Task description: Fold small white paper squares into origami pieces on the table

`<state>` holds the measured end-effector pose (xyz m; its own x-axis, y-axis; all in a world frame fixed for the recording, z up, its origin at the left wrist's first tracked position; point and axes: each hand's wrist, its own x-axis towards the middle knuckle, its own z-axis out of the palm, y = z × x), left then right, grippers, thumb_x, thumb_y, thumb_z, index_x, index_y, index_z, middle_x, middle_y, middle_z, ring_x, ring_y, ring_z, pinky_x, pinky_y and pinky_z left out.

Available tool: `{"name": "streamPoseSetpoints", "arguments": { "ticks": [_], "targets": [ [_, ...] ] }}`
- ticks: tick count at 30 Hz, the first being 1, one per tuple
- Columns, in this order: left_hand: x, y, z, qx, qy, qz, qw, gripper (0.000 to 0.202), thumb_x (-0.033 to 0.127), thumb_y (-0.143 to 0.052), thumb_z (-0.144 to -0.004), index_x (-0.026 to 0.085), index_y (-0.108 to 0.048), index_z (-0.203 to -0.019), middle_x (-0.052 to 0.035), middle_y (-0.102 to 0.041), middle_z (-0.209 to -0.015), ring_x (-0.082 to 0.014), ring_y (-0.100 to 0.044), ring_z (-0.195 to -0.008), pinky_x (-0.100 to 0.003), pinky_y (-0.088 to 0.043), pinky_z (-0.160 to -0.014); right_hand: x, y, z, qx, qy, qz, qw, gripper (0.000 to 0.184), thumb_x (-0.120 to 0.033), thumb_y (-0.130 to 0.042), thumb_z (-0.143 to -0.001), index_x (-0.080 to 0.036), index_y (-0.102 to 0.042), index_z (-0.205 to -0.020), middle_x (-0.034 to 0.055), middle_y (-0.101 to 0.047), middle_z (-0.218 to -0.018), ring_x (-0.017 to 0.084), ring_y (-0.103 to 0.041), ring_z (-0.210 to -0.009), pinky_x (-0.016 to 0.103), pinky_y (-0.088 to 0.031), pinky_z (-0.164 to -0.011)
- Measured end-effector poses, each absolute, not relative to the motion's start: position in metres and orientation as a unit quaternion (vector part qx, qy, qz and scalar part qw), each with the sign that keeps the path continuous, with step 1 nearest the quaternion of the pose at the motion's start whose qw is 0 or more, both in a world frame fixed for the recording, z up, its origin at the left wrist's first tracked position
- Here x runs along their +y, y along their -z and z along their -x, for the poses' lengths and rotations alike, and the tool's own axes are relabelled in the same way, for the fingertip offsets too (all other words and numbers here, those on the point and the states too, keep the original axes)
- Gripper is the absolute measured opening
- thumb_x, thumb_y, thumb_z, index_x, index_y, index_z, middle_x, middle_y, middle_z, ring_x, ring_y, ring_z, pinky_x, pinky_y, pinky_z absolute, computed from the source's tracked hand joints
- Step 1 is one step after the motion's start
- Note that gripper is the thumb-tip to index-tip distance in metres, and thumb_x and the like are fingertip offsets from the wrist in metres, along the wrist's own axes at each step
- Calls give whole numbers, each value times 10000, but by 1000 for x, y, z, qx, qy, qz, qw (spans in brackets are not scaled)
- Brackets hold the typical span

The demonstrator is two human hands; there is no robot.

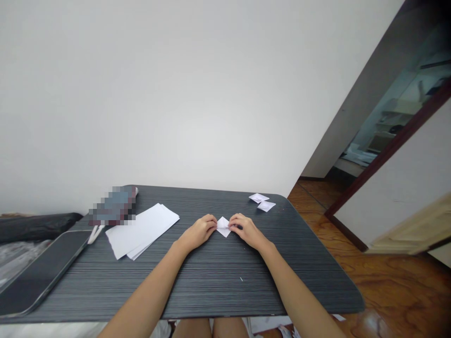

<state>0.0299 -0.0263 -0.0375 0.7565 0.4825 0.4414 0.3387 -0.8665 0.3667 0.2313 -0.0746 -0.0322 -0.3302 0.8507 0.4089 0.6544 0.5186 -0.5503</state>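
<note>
Between my two hands a small white piece of folded paper [223, 230] lies on the dark table, shaped like a diamond with a crease across its middle. My left hand [202, 230] pinches its left corner, thumb and fingers together. At the right corner my right hand [245, 230] does the same, its fingers curled over the paper's edge. Two similar folded paper pieces, one [259, 198] a little behind the other [266, 206], rest near the table's back right corner. Left of my hands is a stack of white paper sheets [144, 230].
The dark wood-grain table [211, 291] stands against a white wall [197, 94]. A blurred-out object [114, 206] sits at its back left, and a black flat panel [45, 272] lies at the left edge. A thin white scrap [241, 279] is near the front. Wooden floor [394, 281] shows at right.
</note>
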Motion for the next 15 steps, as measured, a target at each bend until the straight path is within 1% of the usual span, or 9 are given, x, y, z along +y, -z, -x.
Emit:
{"name": "streamPoseSetpoints", "arguments": {
  "ticks": [3,8,11,15],
  "targets": [
    [-25,39,-30,248,-281,-916,142,203,184,-396,-818,150,-590,-767,-46,-525,-851,-126,-482,-809,-241,-396,-748,-74,34,-232,-795,-143,475,350,111,-168,-488,-773,-169,-590,-729,30,-563,-819,129,-503,-789,248,-382,-725],
    [-21,42,-35,334,-288,-884,155,153,205,-460,-775,149,-585,-708,-33,-532,-722,-142,-479,-730,-266,-385,-693,-64,41,-228,-757,-136,536,348,128,-163,-477,-762,-152,-559,-664,19,-554,-713,109,-481,-632,226,-370,-611],
    [-21,41,-41,374,-285,-870,152,126,167,-469,-741,145,-567,-666,-34,-532,-686,-147,-474,-704,-269,-378,-679,-58,42,-226,-742,-123,572,327,121,-168,-484,-749,-143,-552,-653,24,-552,-694,114,-486,-639,224,-362,-616],
    [-25,36,-46,414,-266,-859,141,131,140,-446,-713,146,-535,-616,-39,-535,-672,-159,-473,-720,-277,-367,-675,-49,36,-225,-744,-127,601,264,147,-208,-481,-752,-135,-566,-656,44,-574,-697,130,-508,-668,224,-354,-621]
  ]
}}
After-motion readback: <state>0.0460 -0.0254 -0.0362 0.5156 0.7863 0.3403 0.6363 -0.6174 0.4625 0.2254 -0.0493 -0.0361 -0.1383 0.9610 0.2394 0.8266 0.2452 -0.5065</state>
